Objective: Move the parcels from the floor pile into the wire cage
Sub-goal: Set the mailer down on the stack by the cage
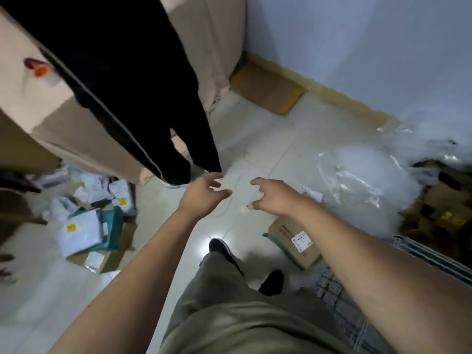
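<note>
Fingers: the left hand (204,192) has its fingers loosely bent and spread, gripping nothing; the right hand (274,199) hangs in a slack claw, also empty.
Hands' place: both reach forward over pale floor tiles (255,139), near each other but not touching.
Floor pile: the floor pile (89,226) of white and teal mailers with small cartons lies down and to the left of the left hand, well apart from it.
Nearest parcel: a labelled cardboard box (293,241) lies on the floor just under the right forearm, on the near side of the right hand; its long axis runs diagonally, upper left to lower right.
Wire cage: the grey bars of the wire cage (431,254) show at the right edge, beyond that box.
Nearer hand: probably the right for the box, the left for the pile.
Obstacles: another person's black-trousered legs (143,111) stand just beyond the left hand; a clear plastic bag (362,182) lies beside the cage.
</note>
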The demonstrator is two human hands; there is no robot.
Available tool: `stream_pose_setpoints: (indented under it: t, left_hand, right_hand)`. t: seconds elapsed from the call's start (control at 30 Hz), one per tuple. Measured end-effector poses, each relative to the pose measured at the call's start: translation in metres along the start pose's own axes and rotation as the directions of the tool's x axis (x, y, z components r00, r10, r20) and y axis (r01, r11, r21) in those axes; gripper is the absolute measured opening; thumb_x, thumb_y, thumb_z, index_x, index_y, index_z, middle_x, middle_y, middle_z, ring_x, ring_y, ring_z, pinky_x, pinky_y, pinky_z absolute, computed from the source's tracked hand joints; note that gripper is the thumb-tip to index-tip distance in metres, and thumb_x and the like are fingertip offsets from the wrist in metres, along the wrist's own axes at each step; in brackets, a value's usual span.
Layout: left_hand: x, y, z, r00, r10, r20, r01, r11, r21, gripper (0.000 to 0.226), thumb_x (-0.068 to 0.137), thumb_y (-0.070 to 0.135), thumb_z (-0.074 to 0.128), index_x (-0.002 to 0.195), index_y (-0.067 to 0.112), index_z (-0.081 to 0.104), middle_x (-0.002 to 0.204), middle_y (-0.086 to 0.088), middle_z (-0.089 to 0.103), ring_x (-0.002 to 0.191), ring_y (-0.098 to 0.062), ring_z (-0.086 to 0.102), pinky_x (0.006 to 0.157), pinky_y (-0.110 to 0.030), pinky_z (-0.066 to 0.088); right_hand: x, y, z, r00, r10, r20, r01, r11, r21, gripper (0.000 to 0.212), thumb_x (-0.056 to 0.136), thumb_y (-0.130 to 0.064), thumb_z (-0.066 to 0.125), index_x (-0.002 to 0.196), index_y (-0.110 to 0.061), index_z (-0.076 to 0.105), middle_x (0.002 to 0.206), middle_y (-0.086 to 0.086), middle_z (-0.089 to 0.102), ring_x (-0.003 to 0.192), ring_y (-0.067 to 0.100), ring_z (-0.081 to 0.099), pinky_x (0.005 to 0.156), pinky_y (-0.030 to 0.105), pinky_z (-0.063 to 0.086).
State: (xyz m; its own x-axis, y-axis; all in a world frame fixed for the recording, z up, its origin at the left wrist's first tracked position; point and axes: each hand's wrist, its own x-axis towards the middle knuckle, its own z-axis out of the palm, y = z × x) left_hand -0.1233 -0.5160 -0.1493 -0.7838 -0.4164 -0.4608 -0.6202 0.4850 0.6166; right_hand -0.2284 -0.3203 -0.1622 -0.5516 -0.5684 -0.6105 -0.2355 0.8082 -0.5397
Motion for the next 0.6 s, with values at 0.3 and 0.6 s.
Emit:
stream_pose_setpoints:
  t: [0.3,0.6]
  left_hand:
    - [-0.125,-0.164,-0.128,0.893,-0.316,-0.321,0.239,0.936,-0.258,0.049,0.085,0.05,0.076,0.131,0.035,0.066,0.116,0.007,0.071,0.101,-0.014,0.069,0.094,-0.04,0.056]
    - [-0.229,-0.314,-0.196,0.667,-0.602,-0.439,0.365,0.778,-0.512,0.042,0.084,0.043,0.076,0.124,0.034,0.069,0.104,0.009,0.075,0.098,-0.018,0.07,0.093,-0.039,0.056]
  right_hand:
    - [0.009,-0.203,0.093,0.919,-0.289,0.269,0.363,0.887,-0.286,0.077,0.087,-0.048,0.073,0.155,-0.03,0.041,0.151,0.004,0.052,0.134,0.023,0.052,0.107,0.035,0.045]
    - [0.017,-0.391,0.235,0.789,-0.407,0.461,0.59,0.712,-0.381,0.072,0.087,-0.044,0.072,0.152,-0.029,0.045,0.144,0.006,0.059,0.128,0.025,0.058,0.101,0.032,0.048]
